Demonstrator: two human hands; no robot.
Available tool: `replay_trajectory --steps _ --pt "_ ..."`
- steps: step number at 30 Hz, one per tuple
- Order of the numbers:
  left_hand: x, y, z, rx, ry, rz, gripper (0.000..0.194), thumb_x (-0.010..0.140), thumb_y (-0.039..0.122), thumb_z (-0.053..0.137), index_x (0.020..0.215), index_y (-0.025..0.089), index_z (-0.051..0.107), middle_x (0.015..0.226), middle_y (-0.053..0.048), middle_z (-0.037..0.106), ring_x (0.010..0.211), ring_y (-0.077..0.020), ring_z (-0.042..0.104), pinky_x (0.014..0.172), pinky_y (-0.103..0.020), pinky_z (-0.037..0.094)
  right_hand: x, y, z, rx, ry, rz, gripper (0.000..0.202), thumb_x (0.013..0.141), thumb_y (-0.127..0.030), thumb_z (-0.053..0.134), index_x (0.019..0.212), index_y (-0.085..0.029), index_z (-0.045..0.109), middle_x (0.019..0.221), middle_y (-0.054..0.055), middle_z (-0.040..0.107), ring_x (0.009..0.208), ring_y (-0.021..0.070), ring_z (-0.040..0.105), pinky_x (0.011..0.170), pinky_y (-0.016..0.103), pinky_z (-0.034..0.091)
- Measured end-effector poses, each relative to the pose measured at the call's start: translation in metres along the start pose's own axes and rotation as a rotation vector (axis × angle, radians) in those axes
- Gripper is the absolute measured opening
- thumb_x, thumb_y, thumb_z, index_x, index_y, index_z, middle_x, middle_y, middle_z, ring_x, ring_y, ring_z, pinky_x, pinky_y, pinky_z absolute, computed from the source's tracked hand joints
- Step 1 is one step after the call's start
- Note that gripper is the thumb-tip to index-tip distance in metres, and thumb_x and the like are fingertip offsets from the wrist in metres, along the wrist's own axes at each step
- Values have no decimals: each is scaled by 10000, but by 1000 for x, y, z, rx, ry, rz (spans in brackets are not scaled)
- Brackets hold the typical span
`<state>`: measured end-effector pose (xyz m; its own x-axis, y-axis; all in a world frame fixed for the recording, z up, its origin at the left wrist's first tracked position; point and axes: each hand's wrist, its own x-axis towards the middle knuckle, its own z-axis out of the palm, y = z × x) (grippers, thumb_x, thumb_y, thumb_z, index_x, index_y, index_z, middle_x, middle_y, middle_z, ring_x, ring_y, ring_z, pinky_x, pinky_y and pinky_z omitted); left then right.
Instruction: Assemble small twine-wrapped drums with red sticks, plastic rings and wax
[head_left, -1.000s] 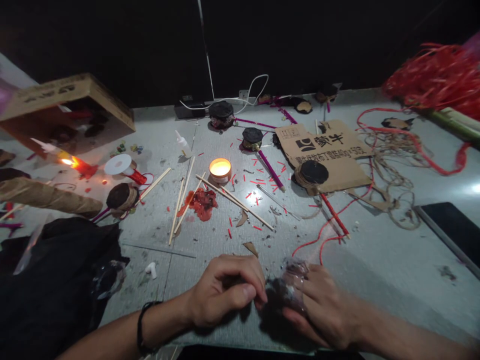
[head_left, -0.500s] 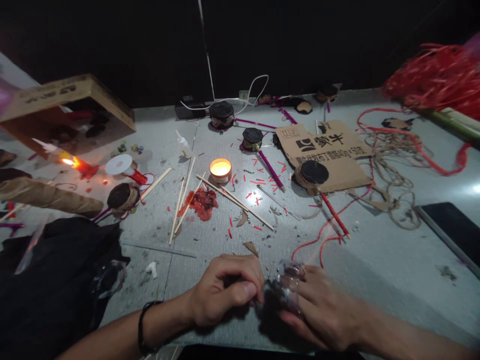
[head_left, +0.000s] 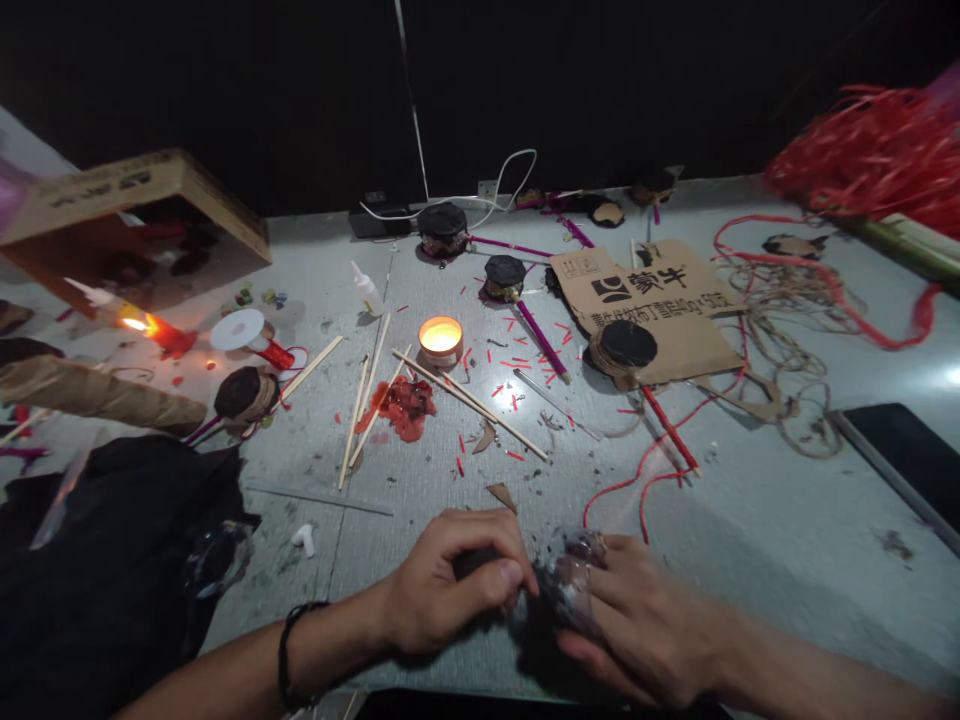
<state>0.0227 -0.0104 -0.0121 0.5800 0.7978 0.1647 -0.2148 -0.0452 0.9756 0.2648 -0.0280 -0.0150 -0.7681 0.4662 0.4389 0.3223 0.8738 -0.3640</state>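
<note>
Clear plastic film (head_left: 576, 598) hugged the right hand (head_left: 646, 618), left hand (head_left: 459, 590) curled, couldn't tell grips, round orange cup (head_left: 441, 357) held glowing wax (head_left: 439, 335).

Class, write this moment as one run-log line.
left hand: curled, contents unclear | right hand: touching translucent film | ahead: lit candle, wooden sticks

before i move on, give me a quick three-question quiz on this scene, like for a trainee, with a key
1. True or false: the right hand is touching dark shiny material.

2. What is nearest the red glossy blob?
a) phone
b) pale sticks
c) cardboard sheet

3. Which wrist wears the black band?

Key: 1 true; 2 b; 3 left
</note>
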Motion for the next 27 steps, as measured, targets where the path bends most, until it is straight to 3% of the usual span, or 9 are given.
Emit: replay_trajectory --steps 6,13,27 --pt "0 -3 3 166 -8 146 226 1075 256 578 1076 162 783 744 -54 736 725 -151 638 746 -298 518 5 -1 -3 19 2 -11 194 1107 -215 425 1067 -192 613 765 19 721 570 185 563 534 353 391" --pt "1 -4 5 304 7 265 271 1057 197 590 1236 203 794 828 -77 750 725 -155 621 698 -290 515 4 -1 -1 30 29 -12 214 1096 -202 433 935 -213 575 728 1 688 565 186 541 530 364 342" --pt "-1 -7 5 374 -22 301 327 1075 167 550 1332 163 751 863 -95 729 760 -164 582 718 -299 497 11 -1 1 10 42 4 397 1149 -202 308 850 -218 569 668 -14 639 539 169 494 544 356 323"
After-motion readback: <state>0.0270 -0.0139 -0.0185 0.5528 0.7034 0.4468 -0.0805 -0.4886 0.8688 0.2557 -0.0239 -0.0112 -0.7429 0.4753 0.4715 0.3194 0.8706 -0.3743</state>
